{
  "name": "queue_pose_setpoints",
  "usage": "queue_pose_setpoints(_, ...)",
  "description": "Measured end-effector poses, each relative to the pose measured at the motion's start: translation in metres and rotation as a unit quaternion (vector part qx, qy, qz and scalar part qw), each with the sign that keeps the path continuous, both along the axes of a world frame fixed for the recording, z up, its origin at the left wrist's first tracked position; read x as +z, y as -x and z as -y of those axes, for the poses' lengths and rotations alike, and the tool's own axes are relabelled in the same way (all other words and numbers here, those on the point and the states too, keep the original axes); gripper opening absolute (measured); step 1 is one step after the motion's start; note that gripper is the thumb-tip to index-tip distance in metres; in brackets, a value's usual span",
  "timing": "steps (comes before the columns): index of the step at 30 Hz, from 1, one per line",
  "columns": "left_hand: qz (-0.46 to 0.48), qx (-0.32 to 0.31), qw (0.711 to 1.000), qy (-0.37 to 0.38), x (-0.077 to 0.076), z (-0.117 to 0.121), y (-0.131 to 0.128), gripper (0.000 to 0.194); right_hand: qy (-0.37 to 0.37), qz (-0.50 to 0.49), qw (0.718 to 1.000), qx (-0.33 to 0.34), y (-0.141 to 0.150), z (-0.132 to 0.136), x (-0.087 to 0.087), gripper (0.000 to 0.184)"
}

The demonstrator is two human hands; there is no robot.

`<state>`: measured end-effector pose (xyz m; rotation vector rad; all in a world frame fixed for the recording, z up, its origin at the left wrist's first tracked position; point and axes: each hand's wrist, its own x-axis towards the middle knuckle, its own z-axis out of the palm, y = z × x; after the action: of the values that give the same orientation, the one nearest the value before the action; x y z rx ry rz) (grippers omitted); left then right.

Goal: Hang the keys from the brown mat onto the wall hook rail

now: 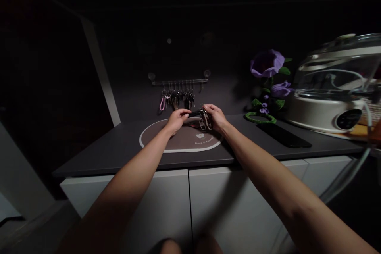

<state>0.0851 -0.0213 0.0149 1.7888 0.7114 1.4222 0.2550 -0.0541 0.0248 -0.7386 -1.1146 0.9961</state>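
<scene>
Above an oval brown mat (157, 137) with a white rim, my two hands hold a bunch of keys (205, 120) between them. My left hand (177, 120) pinches the end of a slim black piece (195, 114) that stretches across to the bunch; whether it is a strap or a fob is unclear. My right hand (216, 116) grips the bunch near its ring, with a pale braided loop hanging below the fingers. Behind them, a clear hook rail (178, 82) on the wall carries several keys (178, 97) and a pink loop (162, 104).
On the dark counter (119, 147), to the right, lies a black phone (283, 135). Purple artificial flowers (268, 64) with a green ring base (260, 118) stand behind it. A white appliance with a clear cover (321, 113) sits farther right, a pale cable (347, 176) hanging in front.
</scene>
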Motion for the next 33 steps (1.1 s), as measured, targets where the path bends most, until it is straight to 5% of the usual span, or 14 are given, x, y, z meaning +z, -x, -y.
queue_pose_setpoints(9, 0.011, 0.041, 0.999, -0.031, 0.009, 0.009, 0.000, 0.018, 0.009, 0.028, 1.000, -0.007, 0.003, 0.001, 0.001, 0.028)
queue_pose_setpoints(14, -0.011, 0.012, 0.998, -0.062, 0.007, 0.009, -0.003, 0.028, 0.002, 0.061, 0.998, 0.025, 0.011, 0.004, -0.002, 0.030)
queue_pose_setpoints(28, 0.100, 0.024, 0.994, 0.031, 0.006, -0.002, -0.003, 0.015, -0.032, 0.086, 0.993, 0.070, 0.016, -0.003, -0.007, 0.033)
queue_pose_setpoints(33, 0.164, -0.019, 0.985, 0.057, 0.002, -0.009, -0.005, 0.022, -0.027, 0.076, 0.994, 0.071, 0.020, 0.006, 0.002, 0.032)
